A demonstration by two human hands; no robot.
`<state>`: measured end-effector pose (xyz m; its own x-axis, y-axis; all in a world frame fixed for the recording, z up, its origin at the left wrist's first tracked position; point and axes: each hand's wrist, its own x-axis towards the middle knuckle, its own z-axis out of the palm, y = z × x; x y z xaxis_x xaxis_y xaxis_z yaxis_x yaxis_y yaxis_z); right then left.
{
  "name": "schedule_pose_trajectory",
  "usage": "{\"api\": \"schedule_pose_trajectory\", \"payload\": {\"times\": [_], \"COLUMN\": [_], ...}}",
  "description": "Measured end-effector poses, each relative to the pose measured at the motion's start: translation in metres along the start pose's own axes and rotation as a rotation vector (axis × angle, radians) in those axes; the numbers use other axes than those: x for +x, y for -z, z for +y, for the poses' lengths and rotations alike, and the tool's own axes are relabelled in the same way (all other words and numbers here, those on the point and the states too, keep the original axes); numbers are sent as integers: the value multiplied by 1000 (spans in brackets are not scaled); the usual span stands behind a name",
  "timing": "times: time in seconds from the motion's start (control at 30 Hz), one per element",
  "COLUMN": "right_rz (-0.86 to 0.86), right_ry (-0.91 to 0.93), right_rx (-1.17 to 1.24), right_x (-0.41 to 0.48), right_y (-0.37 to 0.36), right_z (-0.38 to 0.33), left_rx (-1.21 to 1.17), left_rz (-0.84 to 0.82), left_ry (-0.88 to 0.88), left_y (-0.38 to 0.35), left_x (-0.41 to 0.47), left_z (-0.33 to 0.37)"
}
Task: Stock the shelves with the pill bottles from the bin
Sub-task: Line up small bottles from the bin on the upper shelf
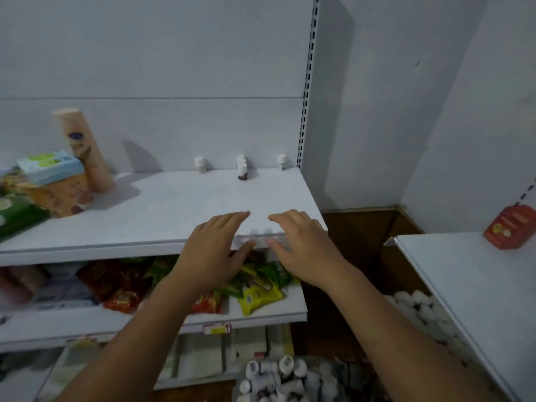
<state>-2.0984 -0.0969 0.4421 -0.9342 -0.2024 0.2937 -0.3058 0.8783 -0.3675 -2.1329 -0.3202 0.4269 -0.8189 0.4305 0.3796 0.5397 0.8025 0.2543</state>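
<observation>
Dim shop corner. Logged bin point(349, 372) at near edge, heaped with pill bottles point(285, 364). Recorded left hand point(214, 248) and right hand point(301, 242) over front lip of shelf point(162, 210), fingers extended, nothing gripped. Counted four bottles point(242, 171) upright by back wall point(162, 126). Judged stocking barely begun; bulk left in bin.

Left hand point(213, 248) and right hand point(303, 246) hover flat over the shelf point(162, 210) — pill bottles point(242, 170) upright at its back.
</observation>
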Motion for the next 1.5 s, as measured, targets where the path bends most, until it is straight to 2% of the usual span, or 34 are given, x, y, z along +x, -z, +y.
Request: {"api": "schedule_pose_trajectory", "payload": {"times": [0.17,0.3,0.53,0.73,0.9,1.07,1.23,1.4,1.5], "right_rz": [-51,-174,-429,-609,-702,-729,-700,-591,-508], "right_ry": [-55,-199,-457,-586,-582,-546,-559,-626,-643], "right_rx": [43,155,269,260,137,-17,-117,-97,21], "right_x": [-75,-126,-194,-229,-241,-246,-248,-252,-254], "right_y": [-41,-87,-176,-235,-289,-335,-364,-380,-374], "right_z": [17,45,93,113,115,117,120,126,126], "left_rx": [-43,-140,-260,-300,-317,-293,-247,-228,-270], "left_rz": [-81,-275,-497,-668,-794,-803,-715,-652,-620], "left_ry": [47,181,309,388,401,340,342,374,445], "left_y": [-56,-113,-191,-254,-315,-369,-396,-412,-413], "left_x": [-72,-117,-165,-192,-214,-231,-239,-242,-242], "left_z": [22,28,21,6,0,-3,-1,2,3]}}
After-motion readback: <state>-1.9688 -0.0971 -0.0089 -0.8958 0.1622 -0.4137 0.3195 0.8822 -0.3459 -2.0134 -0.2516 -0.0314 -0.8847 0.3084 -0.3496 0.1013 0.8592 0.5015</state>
